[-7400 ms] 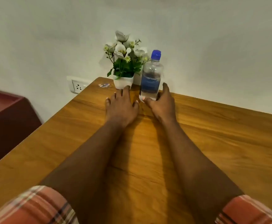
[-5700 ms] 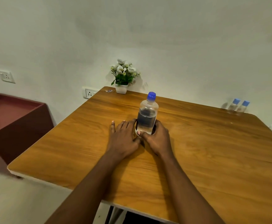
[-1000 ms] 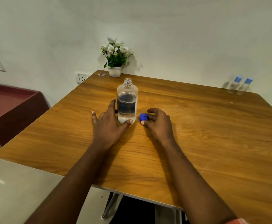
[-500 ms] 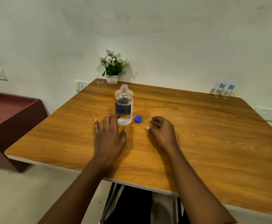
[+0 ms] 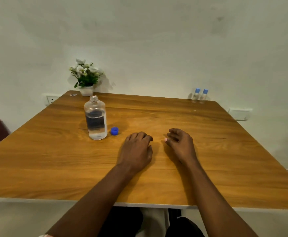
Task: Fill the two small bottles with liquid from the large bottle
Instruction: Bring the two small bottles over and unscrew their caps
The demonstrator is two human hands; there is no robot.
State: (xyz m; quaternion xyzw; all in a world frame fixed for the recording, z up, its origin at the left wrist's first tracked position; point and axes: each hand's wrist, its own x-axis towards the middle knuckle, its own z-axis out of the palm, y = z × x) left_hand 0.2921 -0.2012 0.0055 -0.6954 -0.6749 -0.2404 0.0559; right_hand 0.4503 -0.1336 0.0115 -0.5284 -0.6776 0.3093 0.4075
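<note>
One large bottle [image 5: 96, 118], clear, uncapped, part-filled, is standing left of both hands; blue cap [image 5: 114, 130] beside it. Left hand [image 5: 136, 149] and right hand [image 5: 180, 145] are resting empty, fingers loosely curled.

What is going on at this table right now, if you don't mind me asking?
A person is preparing to fill two small bottles, capped at the table's far right corner. The large bottle stands open, its blue cap beside it. The left hand and right hand hold nothing.
</note>
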